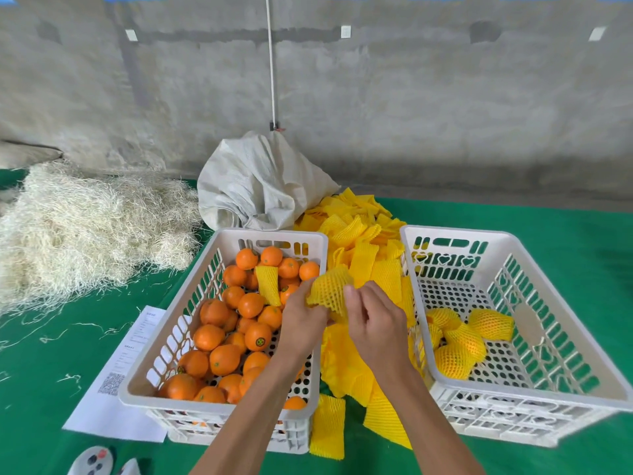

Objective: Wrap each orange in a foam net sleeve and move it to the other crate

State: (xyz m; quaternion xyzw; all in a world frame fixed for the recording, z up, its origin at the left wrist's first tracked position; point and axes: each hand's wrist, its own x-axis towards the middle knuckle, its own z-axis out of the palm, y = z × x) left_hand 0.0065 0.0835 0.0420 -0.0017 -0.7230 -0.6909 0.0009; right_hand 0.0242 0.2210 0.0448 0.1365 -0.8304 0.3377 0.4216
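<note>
On a green cloth (565,214) spread before a bare grey concrete wall (411,97), a person works between two white slotted crates. The left crate (219,402) holds a heap of bare oranges (222,358), roughly two dozen showing, with one loose yellow sleeve (268,284) lying on top of them. The right crate (534,392) holds four wrapped oranges (455,361), bunched together at its left side.

Both hands meet above the gap between the crates. The left hand (301,318) and the right hand (375,323) each grip, fingers curled, a stretched yellow net (329,289) held between them over the near right corner of the left crate; whether an orange sits inside it cannot be told.

A pile of flat yellow sleeves (359,234) runs between the crates from the back of the cloth to the front, too many to count. Behind it slumps one white woven sack (260,186), with a thin white pipe (271,63) running down the wall above it. A mound of pale straw (85,228) fills the far left of the cloth. One printed sheet (113,406) with a QR code lies beside the left crate, partly under it.
</note>
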